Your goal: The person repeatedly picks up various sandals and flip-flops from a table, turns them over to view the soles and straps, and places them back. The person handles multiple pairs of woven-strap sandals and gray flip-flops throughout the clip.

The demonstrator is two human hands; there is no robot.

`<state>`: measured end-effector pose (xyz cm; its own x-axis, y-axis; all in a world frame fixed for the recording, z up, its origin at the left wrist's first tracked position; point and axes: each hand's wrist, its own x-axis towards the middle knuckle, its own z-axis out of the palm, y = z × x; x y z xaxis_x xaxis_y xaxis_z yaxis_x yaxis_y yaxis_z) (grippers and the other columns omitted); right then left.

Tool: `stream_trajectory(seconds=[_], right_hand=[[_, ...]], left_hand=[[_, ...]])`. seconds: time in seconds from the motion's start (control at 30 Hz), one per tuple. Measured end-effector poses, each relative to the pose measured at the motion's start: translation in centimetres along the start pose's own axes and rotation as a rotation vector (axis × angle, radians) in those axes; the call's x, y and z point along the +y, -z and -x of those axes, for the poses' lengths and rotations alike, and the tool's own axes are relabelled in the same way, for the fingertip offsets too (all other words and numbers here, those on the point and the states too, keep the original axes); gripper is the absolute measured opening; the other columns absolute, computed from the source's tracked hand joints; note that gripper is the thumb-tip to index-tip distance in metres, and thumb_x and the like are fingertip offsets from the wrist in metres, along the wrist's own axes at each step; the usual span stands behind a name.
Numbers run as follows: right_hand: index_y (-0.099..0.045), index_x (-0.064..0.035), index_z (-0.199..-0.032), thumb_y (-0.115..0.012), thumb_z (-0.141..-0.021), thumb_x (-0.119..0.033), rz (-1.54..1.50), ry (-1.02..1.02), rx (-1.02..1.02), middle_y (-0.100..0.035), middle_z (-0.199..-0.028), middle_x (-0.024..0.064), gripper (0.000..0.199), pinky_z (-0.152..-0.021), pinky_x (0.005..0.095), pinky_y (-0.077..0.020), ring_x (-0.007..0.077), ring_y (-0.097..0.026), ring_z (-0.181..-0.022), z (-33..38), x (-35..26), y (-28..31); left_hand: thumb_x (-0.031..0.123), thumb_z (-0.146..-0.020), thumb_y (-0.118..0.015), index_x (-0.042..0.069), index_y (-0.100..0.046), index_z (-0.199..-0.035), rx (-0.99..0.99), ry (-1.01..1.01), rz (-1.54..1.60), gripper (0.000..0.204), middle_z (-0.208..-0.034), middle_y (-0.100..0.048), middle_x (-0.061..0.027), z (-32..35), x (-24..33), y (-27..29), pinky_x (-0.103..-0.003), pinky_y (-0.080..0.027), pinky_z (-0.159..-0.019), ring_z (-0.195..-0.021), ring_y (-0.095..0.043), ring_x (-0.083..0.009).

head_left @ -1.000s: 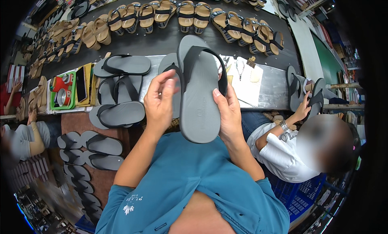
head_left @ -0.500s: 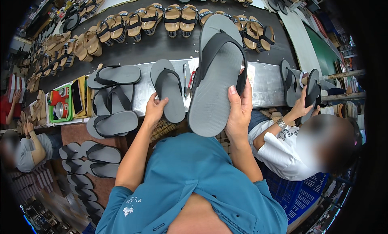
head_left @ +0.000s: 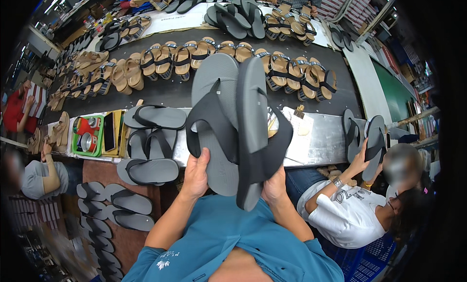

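Observation:
I hold two grey flip-flops with dark straps side by side in front of my chest. My left hand [head_left: 195, 174] grips the left flip-flop [head_left: 212, 107] at its heel, its top face toward me. My right hand [head_left: 274, 185] holds the right flip-flop [head_left: 253, 131] at its lower end, turned nearly edge-on, its strap bulging to the right. Both rise over the metal work table [head_left: 321, 143].
Three more grey flip-flops [head_left: 153, 143] lie on the table at left beside a green tray [head_left: 87, 136]. Behind runs a dark belt [head_left: 170, 94] with rows of tan sandals [head_left: 180, 60]. A seated person in white [head_left: 350, 209] at right handles flip-flops. More soles are stacked on the floor at left [head_left: 116, 204].
My left hand has picked up the second flip-flop from the table, and both are now raised together; the right one has turned edge-on. The view has shifted up the belt.

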<state>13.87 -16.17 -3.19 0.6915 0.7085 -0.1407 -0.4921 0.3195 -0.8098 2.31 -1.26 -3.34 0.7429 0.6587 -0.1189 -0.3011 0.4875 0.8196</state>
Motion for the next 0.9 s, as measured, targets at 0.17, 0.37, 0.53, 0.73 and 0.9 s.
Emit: stream_trajectory(seconds=[0.17, 0.37, 0.53, 0.73, 0.9], right_hand=[[-0.056, -0.002, -0.123, -0.061, -0.097, -0.025, -0.11, -0.146, 0.146, -0.068, -0.099, 0.0083, 0.036, -0.078, 0.0312, -0.058, 0.0168, -0.068, -0.087, -0.1, 0.4, -1.1], [-0.053, -0.0038, -0.128, -0.057, -0.099, -0.014, -0.102, -0.198, 0.07, -0.066, -0.11, 0.0036, 0.031, -0.084, 0.0289, -0.0549, 0.0118, -0.064, -0.097, 0.9, 0.9, -1.3], [-0.052, -0.0036, -0.129, -0.055, -0.1, -0.013, -0.039, -0.147, 0.078, -0.064, -0.113, 0.0037, 0.03, -0.091, 0.0289, -0.0523, 0.012, -0.062, -0.103, 0.9, 0.1, -2.1], [-0.051, -0.0043, -0.13, -0.053, -0.101, -0.012, -0.004, -0.119, 0.122, -0.063, -0.115, 0.0042, 0.03, -0.09, 0.0283, -0.052, 0.0122, -0.062, -0.103, 1.0, 0.5, -2.1], [-0.052, -0.0049, -0.131, -0.054, -0.1, -0.012, -0.011, -0.173, 0.018, -0.064, -0.111, 0.0039, 0.031, -0.084, 0.028, -0.054, 0.0123, -0.063, -0.097, 0.9, 1.9, 0.0]], left_hand=[[0.042, -0.104, -0.038, 0.003, -0.06, -0.109, 0.06, 0.175, 0.134, 0.045, -0.089, -0.064, -0.0085, 1.2, -0.4, 0.6, -0.03, -0.051, -0.06, -0.07, -0.062, -0.0185], [0.032, -0.104, -0.049, 0.003, -0.053, -0.129, -0.147, 0.248, 0.2, 0.039, -0.111, -0.065, -0.0068, 2.5, -1.0, 0.7, -0.027, -0.055, -0.081, -0.095, -0.065, -0.013], [0.03, -0.103, -0.052, 0.002, -0.054, -0.128, -0.217, 0.224, 0.197, 0.038, -0.11, -0.065, -0.0058, 2.5, -0.4, 1.4, -0.028, -0.055, -0.081, -0.094, -0.065, -0.0127], [0.027, -0.103, -0.052, 0.003, -0.055, -0.126, -0.168, 0.204, 0.179, 0.034, -0.107, -0.065, -0.0056, 2.7, 0.2, 1.1, -0.028, -0.055, -0.08, -0.092, -0.065, -0.0129], [0.025, -0.103, -0.051, 0.003, -0.057, -0.122, -0.143, 0.19, 0.138, 0.03, -0.105, -0.066, -0.0064, 3.1, 0.4, 1.2, -0.029, -0.055, -0.08, -0.091, -0.065, -0.0135]])
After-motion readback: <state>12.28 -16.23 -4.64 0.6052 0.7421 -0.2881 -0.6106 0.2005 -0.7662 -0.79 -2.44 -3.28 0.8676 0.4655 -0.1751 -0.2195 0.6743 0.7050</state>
